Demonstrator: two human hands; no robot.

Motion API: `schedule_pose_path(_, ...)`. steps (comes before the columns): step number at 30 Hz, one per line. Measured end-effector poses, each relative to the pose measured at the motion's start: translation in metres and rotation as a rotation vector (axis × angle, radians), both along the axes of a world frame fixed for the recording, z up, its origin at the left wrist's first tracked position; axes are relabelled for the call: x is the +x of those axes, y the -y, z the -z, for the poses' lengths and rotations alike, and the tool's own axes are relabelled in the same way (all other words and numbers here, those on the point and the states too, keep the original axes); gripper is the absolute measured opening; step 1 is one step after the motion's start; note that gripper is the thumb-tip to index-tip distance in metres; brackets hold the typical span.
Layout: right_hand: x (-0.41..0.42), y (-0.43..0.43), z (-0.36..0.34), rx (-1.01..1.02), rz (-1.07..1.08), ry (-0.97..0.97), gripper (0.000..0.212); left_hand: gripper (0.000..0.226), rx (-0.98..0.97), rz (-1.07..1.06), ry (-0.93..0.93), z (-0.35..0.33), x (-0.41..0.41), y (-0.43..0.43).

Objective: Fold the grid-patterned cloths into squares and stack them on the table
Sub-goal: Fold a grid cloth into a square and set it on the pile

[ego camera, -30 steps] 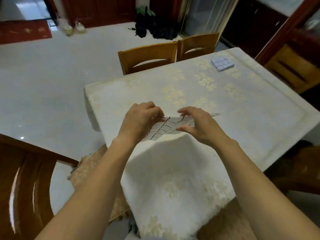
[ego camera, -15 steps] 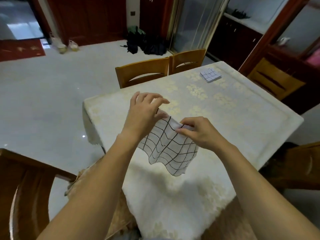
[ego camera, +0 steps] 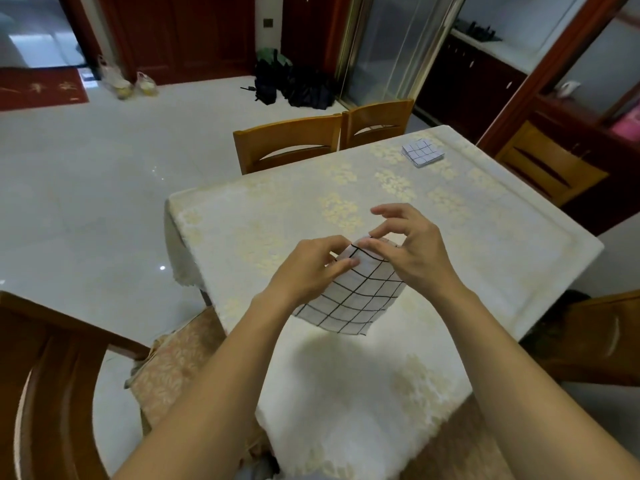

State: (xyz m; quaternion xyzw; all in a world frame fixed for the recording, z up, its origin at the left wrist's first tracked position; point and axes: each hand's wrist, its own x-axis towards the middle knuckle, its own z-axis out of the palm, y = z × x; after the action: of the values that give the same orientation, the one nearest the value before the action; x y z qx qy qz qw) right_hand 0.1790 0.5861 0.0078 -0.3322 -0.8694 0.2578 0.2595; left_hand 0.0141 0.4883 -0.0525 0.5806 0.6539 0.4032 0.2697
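Note:
A white cloth with a black grid (ego camera: 349, 303) hangs in the air above the near part of the table (ego camera: 485, 244). My left hand (ego camera: 308, 268) pinches its top edge on the left side. My right hand (ego camera: 412, 247) pinches the same top edge just to the right, thumb and forefinger on the cloth and the other fingers spread. The cloth's lower edge hangs free and curves toward me. A stack of folded grid cloths (ego camera: 422, 152) lies at the table's far right corner.
The table carries a cream flowered tablecloth that hangs over its near end. Two light wooden chairs (ego camera: 291, 140) stand at the far side, another chair (ego camera: 550, 168) at the right, and a dark wooden chair (ego camera: 41, 386) at near left. Black bags (ego camera: 291, 83) lie on the floor.
The cloth went from lying flat between my hands to hanging in the air. My hands moved close together at its top edge, and the view tilted up.

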Motion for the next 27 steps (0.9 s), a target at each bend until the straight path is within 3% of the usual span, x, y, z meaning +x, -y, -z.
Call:
schedule_pose_path(3,-0.001,0.001,-0.003,-0.111,0.02,-0.049,0.016,0.025,0.04,-0.011,-0.033,0.0,-0.001,0.0)
schedule_pose_path(7,-0.002,0.0,-0.003,-0.227,-0.017,-0.051,0.032,0.024,0.029,0.023,-0.04,0.0,-0.002,-0.001)
schedule_pose_path(11,-0.003,-0.003,-0.006,-0.192,-0.057,0.021,0.009,0.015,0.002,0.048,-0.022,0.001,-0.002,0.0)
schedule_pose_path(17,0.012,-0.017,-0.005,-0.162,0.117,-0.102,0.009,0.024,-0.063,-0.013,-0.078,0.014,-0.016,0.007)
schedule_pose_path(20,0.019,-0.02,-0.008,-0.116,0.113,0.037,0.016,0.025,-0.069,-0.016,-0.096,0.012,-0.018,0.005)
schedule_pose_path(24,0.012,-0.018,-0.014,0.199,-0.032,0.435,0.042,0.028,-0.092,0.036,-0.164,0.009,-0.014,-0.003)
schedule_pose_path(27,0.001,-0.013,-0.007,0.174,-0.101,0.531,0.029,0.026,-0.106,0.09,-0.164,0.006,-0.009,-0.009)
